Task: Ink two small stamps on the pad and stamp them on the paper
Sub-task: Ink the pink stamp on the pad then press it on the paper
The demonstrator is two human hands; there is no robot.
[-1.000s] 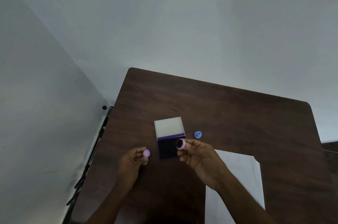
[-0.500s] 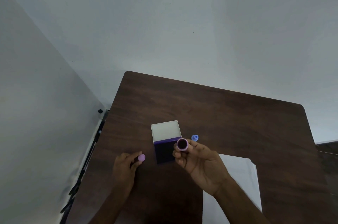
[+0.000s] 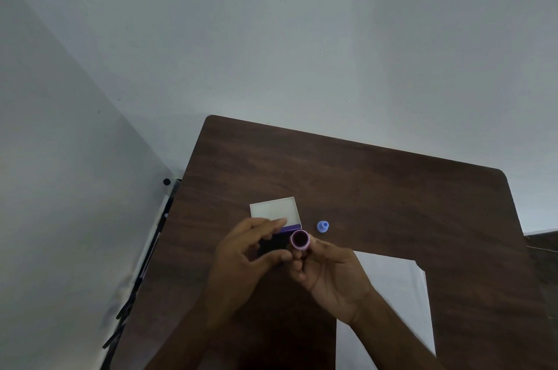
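The right hand (image 3: 332, 276) pinches the pink stamp (image 3: 299, 240) at its fingertips, dark face up. The left hand (image 3: 244, 255) hovers over the ink pad (image 3: 276, 241), fingers loosely curled; whether they hold anything cannot be told.

— Your table (image 3: 377, 188): what colour?
— Dark brown, wood grain running across it.
— The stamp (image 3: 299, 240) you hold up?
— Pink rim, dark purple face.
— The other stamp (image 3: 322, 226)?
— Light blue.
— The ink pad (image 3: 276, 241)?
— Near black, purple strip at the hinge; its open lid (image 3: 274, 210) is whitish.
— Your paper (image 3: 392, 294)?
— Plain white.
— The wall (image 3: 271, 37)?
— Pale grey.
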